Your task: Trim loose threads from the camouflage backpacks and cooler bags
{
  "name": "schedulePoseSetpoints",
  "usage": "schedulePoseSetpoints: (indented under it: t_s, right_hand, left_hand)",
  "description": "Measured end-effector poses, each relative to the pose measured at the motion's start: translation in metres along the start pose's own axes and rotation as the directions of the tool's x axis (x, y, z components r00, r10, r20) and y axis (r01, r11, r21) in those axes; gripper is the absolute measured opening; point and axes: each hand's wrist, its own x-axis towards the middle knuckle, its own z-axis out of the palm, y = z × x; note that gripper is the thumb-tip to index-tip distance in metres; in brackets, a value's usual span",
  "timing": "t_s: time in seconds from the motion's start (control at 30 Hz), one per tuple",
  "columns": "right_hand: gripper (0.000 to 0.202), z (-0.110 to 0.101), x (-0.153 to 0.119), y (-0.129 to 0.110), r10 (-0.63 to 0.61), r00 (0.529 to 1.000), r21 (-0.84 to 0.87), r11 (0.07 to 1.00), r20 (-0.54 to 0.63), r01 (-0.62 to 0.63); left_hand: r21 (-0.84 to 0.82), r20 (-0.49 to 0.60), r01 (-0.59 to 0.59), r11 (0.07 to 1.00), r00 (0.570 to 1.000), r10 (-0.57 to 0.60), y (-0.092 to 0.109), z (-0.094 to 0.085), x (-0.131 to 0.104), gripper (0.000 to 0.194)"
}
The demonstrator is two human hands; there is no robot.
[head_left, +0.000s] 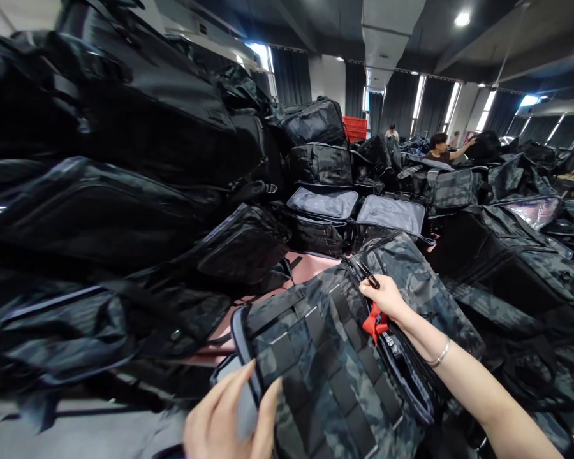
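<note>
A dark camouflage backpack point(325, 370) with rows of webbing straps lies in front of me, its zipped side opening point(406, 370) parted on the right. My right hand point(385, 296) is closed around small black thread snips point(367, 275), whose pointed blades stick out over the bag's upper edge. A red strip of fabric point(375, 323) hangs just below that hand. At the bag's lower left edge is my left hand point(232, 411), slightly blurred, thumb and fingers apart on either side of the grey-lined rim. Another camouflage bag point(411, 280) lies right behind.
Large dark bags point(157, 108) are piled high on the left. More camouflage bags point(521, 274) crowd the right. Behind, two opened bags show grey linings point(392, 213). A pink surface point(310, 268) shows between bags. A co-worker point(439, 150) reaches across bags farther back, near a red crate point(354, 128).
</note>
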Motion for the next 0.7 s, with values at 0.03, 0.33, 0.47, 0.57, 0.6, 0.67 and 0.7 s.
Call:
schedulePoseSetpoints:
  t_s: [0.03,0.33,0.47,0.57,0.6,0.67,0.7]
  right_hand:
    - [0.016,0.001,-0.003,-0.001,0.004,1.0,0.019,1.0,0.0,-0.004]
    - [0.019,-0.004,-0.011,-0.01,0.023,1.0,0.071,0.997,0.007,-0.023]
    - [0.02,-0.004,-0.004,-0.001,0.015,1.0,0.039,0.999,-0.004,-0.015]
    - [0.021,-0.003,0.003,0.008,0.014,1.0,-0.015,1.0,-0.01,-0.014]
    - [0.021,-0.002,0.005,0.011,0.015,1.0,-0.029,0.999,-0.013,-0.015]
    - [0.021,0.001,0.008,0.014,0.018,1.0,-0.049,0.999,-0.019,-0.019]
    - [0.021,0.003,0.009,0.016,0.018,1.0,-0.057,0.998,-0.022,-0.019]
  left_hand:
    - [-0.049,0.033,-0.095,0.994,0.995,0.097,0.009,0.005,0.015,0.031]
    - [0.061,0.445,-0.355,0.933,0.846,0.293,0.053,0.111,0.088,0.015]
    - [-0.041,0.485,-0.312,0.949,0.824,0.292,0.059,0.107,0.089,0.021]
    - [-0.418,0.552,-0.225,0.88,0.706,0.443,0.059,0.073,0.086,0.024]
    - [-0.528,0.581,-0.193,0.827,0.628,0.518,0.056,0.06,0.086,0.027]
    - [-0.613,0.604,-0.155,0.775,0.541,0.585,0.045,0.041,0.088,0.032]
    - [-0.571,0.596,-0.169,0.803,0.588,0.547,0.036,0.035,0.089,0.032]
